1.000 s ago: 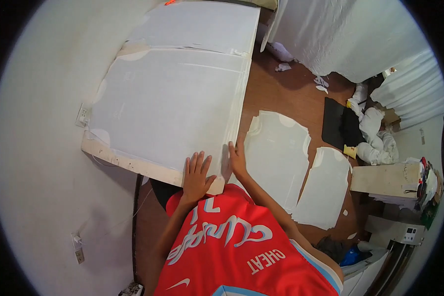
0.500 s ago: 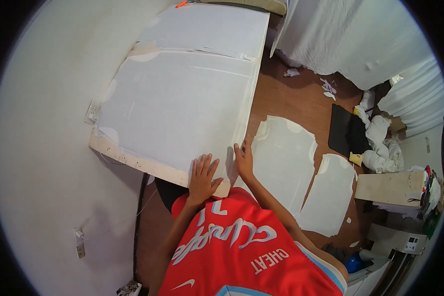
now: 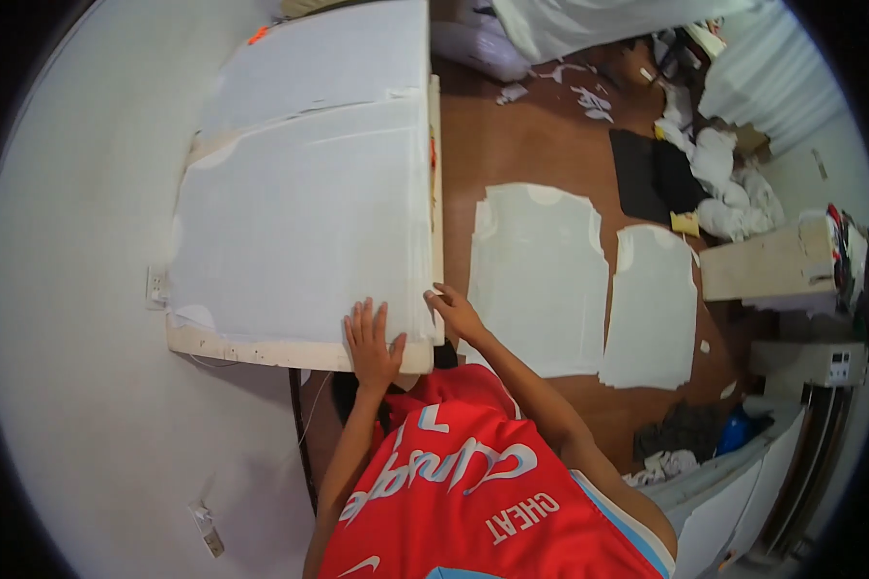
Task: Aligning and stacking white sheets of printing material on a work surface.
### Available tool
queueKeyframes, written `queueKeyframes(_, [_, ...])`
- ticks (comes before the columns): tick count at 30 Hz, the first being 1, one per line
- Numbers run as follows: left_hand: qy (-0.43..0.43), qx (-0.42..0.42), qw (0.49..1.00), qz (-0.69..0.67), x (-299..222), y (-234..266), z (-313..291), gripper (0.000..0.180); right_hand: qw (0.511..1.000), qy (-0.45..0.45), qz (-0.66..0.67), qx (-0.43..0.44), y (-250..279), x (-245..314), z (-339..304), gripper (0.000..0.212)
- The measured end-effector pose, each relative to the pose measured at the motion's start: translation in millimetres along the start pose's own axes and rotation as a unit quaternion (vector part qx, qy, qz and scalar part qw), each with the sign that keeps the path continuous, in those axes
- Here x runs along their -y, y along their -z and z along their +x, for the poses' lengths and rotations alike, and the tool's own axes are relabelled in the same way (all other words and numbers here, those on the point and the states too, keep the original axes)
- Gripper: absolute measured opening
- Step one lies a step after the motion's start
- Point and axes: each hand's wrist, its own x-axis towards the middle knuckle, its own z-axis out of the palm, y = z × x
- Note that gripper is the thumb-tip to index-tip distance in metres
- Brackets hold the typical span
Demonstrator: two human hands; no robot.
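My left hand [image 3: 373, 349] lies flat with its fingers spread on the near edge of a white panel-shaped sheet [image 3: 290, 232]. This sheet tops a layered stack on the pale table [image 3: 251, 353]. At the stack's right edge is my right hand [image 3: 459, 316], thumb and forefinger apart and touching the sheet's border; its other fingers are partly hidden. A second white sheet [image 3: 328, 53] covers the far part of the table, meeting the first along an uneven seam. A small orange thing [image 3: 258, 36] sits at the far left edge.
Two white cut panels, a larger one [image 3: 541, 280] and a smaller one [image 3: 650, 309], lie on the brown floor [image 3: 512, 145] to the right. Beyond them are a dark mat [image 3: 644, 174], white bundles [image 3: 719, 179] and a pale cabinet [image 3: 772, 261]. A wall [image 3: 77, 241] borders the table's left.
The view has turned, so the table appears farther left and squarer. My left hand stays flat on the near edge; my right hand remains at the right edge, its fingers now lower and angled inward.
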Motion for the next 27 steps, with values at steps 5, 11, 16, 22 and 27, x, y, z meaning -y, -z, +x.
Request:
queueKeyframes(5, [-0.018, -0.009, 1.000, 0.005, 1.1, -4.4, 2.9, 0.060, 0.998, -0.028, -0.046, -0.026, 31.8, -62.6, -64.5, 0.062])
queueKeyframes(11, [-0.034, -0.028, 0.999, 0.015, -0.3, -17.3, 5.6, 0.061, 0.936, -0.103, 0.064, -0.330, 80.4, -226.1, -192.0, 0.041])
queueKeyframes(16, [0.029, -0.086, 0.996, 0.014, -2.6, -10.9, 0.0, 0.064, 0.939, -0.163, 0.133, -0.272, 80.2, -207.6, -276.1, 0.031])
queueKeyframes(22, [0.022, -0.090, 0.995, 0.026, -2.9, -16.5, -2.8, 0.064, 0.978, -0.086, 0.006, -0.192, 79.9, -194.9, -292.2, 0.035])
queueKeyframes(27, [0.035, -0.139, 0.990, 0.003, -6.6, -18.6, -1.3, 0.060, 0.988, -0.032, -0.041, -0.147, 114.3, -188.3, -271.4, 0.040])
